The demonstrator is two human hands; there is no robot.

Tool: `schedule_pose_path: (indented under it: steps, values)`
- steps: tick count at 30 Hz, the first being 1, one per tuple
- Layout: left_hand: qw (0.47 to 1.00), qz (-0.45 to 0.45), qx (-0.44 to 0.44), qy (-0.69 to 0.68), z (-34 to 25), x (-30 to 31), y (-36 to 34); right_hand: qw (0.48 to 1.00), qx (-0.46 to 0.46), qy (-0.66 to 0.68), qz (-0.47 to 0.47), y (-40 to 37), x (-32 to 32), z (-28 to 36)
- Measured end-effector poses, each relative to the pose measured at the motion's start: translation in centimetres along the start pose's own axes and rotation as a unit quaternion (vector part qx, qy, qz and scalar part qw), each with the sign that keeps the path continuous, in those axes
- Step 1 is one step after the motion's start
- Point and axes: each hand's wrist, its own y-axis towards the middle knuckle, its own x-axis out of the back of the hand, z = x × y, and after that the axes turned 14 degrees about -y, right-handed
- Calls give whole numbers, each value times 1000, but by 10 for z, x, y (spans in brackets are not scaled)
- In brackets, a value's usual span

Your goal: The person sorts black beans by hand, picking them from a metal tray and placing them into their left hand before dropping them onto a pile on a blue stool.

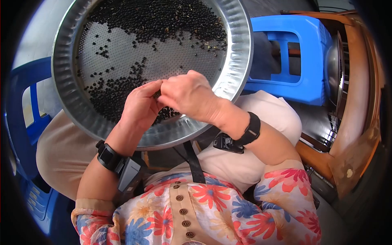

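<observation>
While the right hand (188, 93) has its fingers pinched together, it meets the half-curled left hand (139, 101) over the metal pan's (239, 49) 6 o'clock side; what either grips, I cannot tell. Black seeds (155, 14) heap at 12 o'clock and around 7, with strays between. A blue stool (316, 61) stands at 3 o'clock.

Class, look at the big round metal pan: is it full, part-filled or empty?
Part-filled: dark beads or seeds lie in two heaps, with bare pan floor between them.
</observation>
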Motion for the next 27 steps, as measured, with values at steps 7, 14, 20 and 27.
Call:
schedule_pose_path:
  steps: [7,14,20,27]
  values:
    - [997,49,42,30,-1,4,1,969,-235,-5,-74,0,5,-91]
    - [997,59,40,32,-2,3,1,955,-291,-62,-5,-7,3,-103]
    - [997,54,42,34,-3,4,0,966,-248,69,21,-5,6,-102]
    - [997,57,41,35,-3,2,-2,964,-252,-63,-51,1,-6,-116]
